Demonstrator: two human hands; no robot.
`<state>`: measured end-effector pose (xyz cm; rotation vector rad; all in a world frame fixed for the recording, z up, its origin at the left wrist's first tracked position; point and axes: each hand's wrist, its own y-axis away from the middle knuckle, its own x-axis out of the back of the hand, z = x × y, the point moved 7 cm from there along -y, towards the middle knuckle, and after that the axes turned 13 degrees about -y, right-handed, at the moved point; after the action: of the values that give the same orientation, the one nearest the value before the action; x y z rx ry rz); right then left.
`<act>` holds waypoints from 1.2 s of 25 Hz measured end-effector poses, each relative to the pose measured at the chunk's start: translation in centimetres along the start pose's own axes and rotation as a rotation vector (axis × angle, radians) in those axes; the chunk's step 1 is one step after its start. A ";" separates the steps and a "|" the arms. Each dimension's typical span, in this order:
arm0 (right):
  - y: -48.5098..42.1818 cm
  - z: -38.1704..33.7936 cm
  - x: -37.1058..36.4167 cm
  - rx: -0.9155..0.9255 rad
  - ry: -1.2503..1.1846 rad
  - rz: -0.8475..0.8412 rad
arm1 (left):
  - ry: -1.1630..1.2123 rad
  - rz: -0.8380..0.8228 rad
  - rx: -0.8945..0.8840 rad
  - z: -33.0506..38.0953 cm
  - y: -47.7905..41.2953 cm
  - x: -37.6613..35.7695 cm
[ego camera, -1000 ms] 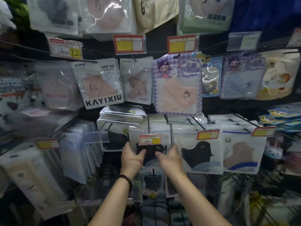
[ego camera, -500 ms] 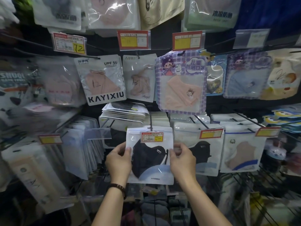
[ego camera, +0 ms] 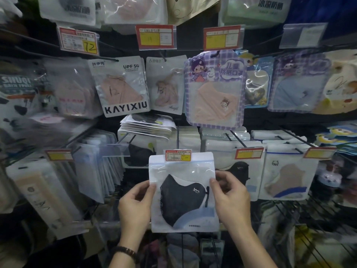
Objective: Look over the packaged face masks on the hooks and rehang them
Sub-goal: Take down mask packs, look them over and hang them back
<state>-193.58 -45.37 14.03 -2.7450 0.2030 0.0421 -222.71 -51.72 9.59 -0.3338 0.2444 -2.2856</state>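
Note:
A clear packet with a black face mask (ego camera: 183, 198) is held in front of the lower row of hooks. My left hand (ego camera: 135, 204) pinches its left edge. My right hand (ego camera: 231, 198) pinches its right edge. The packet's top sits just behind a red and yellow price tag (ego camera: 178, 155) at the tip of a hook; I cannot tell whether it hangs on the hook. More packets of the same kind (ego camera: 185, 139) hang behind it on that hook.
Other hooks carry mask packets: a KAYIXIU pack (ego camera: 120, 88), a purple cartoon pack (ego camera: 214, 89), a black mask pack (ego camera: 239, 171), a tan mask pack (ego camera: 287, 175). Price tags (ego camera: 155, 36) jut out above. Wire racks (ego camera: 309, 229) lie lower right.
My hands took the black mask packet by its sides and drew it forward and down from the stack, toward me. The view has tilted slightly.

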 end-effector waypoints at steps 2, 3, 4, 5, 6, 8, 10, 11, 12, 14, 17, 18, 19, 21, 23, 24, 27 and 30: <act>0.3 0.4 1.0 0.015 -0.016 0.013 | 0.014 -0.019 0.006 0.0 0.7 -0.7; 0.5 0.7 1.6 0.025 -0.010 0.034 | 0.013 -0.023 0.006 0.2 1.1 -1.2; 0.7 1.1 2.5 0.037 0.010 0.065 | 0.005 -0.024 0.007 0.4 1.5 -1.9; 0.9 1.5 3.4 0.047 0.042 0.100 | -0.007 -0.031 0.006 0.6 2.0 -2.7; 1.1 2.0 4.2 0.049 0.068 0.128 | -0.022 -0.047 0.002 0.8 2.4 -3.7; 1.1 2.9 6.0 0.032 0.090 0.167 | -0.046 -0.099 -0.021 1.6 3.2 -5.8; 0.7 3.4 8.0 0.028 0.104 0.198 | -0.063 -0.149 -0.042 2.4 3.7 -8.0; 0.4 3.4 8.9 0.036 0.119 0.214 | -0.066 -0.170 -0.048 2.7 4.0 -8.9; 0.0 3.4 9.8 0.043 0.131 0.227 | -0.068 -0.185 -0.055 3.0 4.2 -9.8; -0.7 3.4 11.4 0.049 0.141 0.248 | -0.076 -0.205 -0.065 3.5 4.5 -11.3; -1.7 3.0 12.9 0.093 0.144 0.277 | -0.072 -0.218 -0.068 4.2 4.8 -13.0; -2.0 2.8 13.2 0.110 0.139 0.286 | -0.060 -0.223 -0.069 4.5 4.8 -13.4; -2.3 2.7 13.5 0.123 0.135 0.292 | -0.048 -0.230 -0.068 4.6 4.8 -13.8; -3.0 2.4 13.8 0.140 0.122 0.304 | -0.026 -0.233 -0.055 4.8 4.7 -14.4; -3.8 2.2 14.1 0.146 0.117 0.313 | -0.006 -0.229 -0.044 4.8 4.4 -14.9; -4.3 2.1 14.1 0.142 0.116 0.310 | -0.005 -0.228 -0.043 5.0 4.2 -15.1; -5.4 2.3 14.0 0.104 0.125 0.298 | -0.024 -0.246 -0.045 5.4 3.8 -15.8; -6.1 2.8 14.2 0.053 0.163 0.275 | -0.049 -0.259 -0.031 5.0 3.9 -16.3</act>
<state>-178.60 -40.68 12.96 -2.6489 0.6158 -0.1119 -207.88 -42.53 10.57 -0.4600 0.2222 -2.5259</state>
